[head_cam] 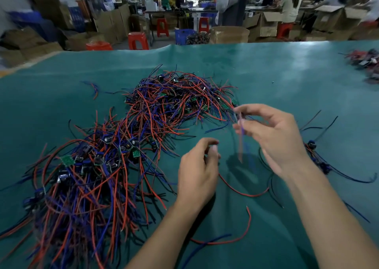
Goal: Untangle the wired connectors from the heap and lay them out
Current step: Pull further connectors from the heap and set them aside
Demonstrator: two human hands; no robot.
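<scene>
Head view shows the right hand (272, 133) pinching a blurred blue wire (242, 132) at centre right, the left hand (198, 172) curled, contents unclear. With the heap (114, 145) left of centre close by, that dangling lead could snag there and drag neighbours along.

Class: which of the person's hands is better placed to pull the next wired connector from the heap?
Probably left. The left hand hangs beside the heap, its loosely curled fingers seemingly empty, while the right hand pinches a blurred blue wire.
</scene>
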